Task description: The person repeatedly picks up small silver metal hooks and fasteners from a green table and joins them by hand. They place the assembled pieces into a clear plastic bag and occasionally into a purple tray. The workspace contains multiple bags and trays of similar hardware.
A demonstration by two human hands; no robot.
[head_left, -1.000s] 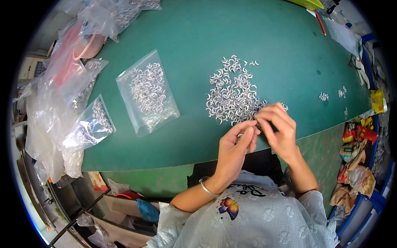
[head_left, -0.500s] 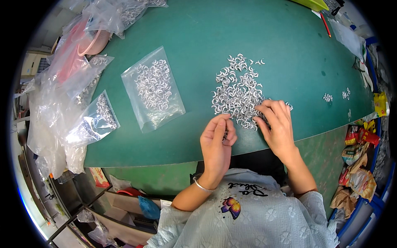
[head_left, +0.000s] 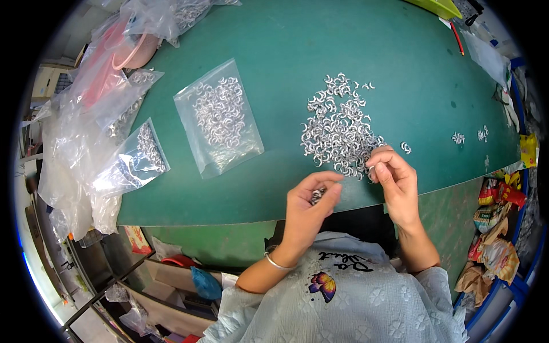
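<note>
A heap of small silver crescent-shaped metal pieces (head_left: 337,128) lies on the green tabletop in front of me. My left hand (head_left: 309,206), with a bangle on its wrist, is curled around several crescent pieces (head_left: 317,195) at the heap's near side. At the heap's near right edge my right hand (head_left: 397,183) pinches with thumb and fingertips a crescent piece (head_left: 372,174), partly hidden by the fingers. Just beyond the right hand, a few loose crescents (head_left: 405,147) lie apart from the heap.
Left of the heap lies a clear bag of crescents (head_left: 220,117). More filled plastic bags (head_left: 140,151) and a pink basket (head_left: 140,54) crowd the left edge. Two small clusters (head_left: 457,138) sit at the far right, below a red pencil (head_left: 457,38). Packages (head_left: 500,257) stand beside the table.
My left hand has drawn slightly nearer to me and loosened, showing the pieces in it. The right hand has moved from spread over the heap to a pinch at its edge.
</note>
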